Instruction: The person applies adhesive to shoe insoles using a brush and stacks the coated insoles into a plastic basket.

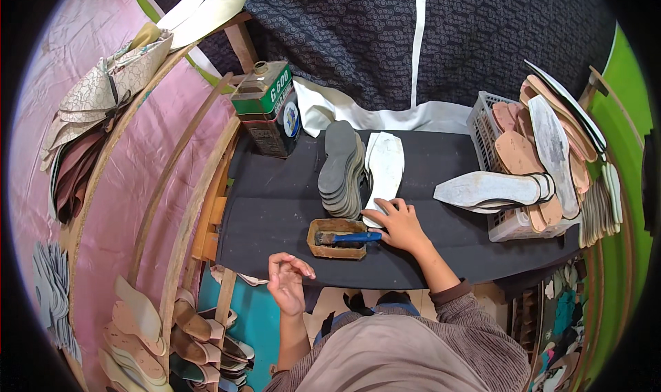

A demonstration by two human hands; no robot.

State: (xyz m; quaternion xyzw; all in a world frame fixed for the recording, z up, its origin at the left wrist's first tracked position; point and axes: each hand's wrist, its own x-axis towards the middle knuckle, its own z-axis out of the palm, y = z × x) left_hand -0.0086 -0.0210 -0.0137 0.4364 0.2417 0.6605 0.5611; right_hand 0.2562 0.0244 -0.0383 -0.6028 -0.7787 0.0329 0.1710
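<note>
Head view, looking down: at far left, pale soles (136, 315) are held on a wooden rack (196, 213). A green-and-dark metal can (268, 110) is set on the back left corner of a dark-covered bench (434, 261). By the front edge, the left hand (288, 285) is raised, fingers loosely curled, with nothing grasped. Farther right, a brown tray (337, 253) is crossed by a blue-handled brush (357, 237), its bristle end inside. Behind the tray, grey soles (339, 159) are stacked. Just right of them, a white sole (385, 165) is laid lengthwise, its near end touched by the spread fingers of the right hand (401, 225); whether the brush handle is also touched cannot be told. At right, whitish soles (485, 189) are stacked beside a filled plastic crate (484, 134).
</note>
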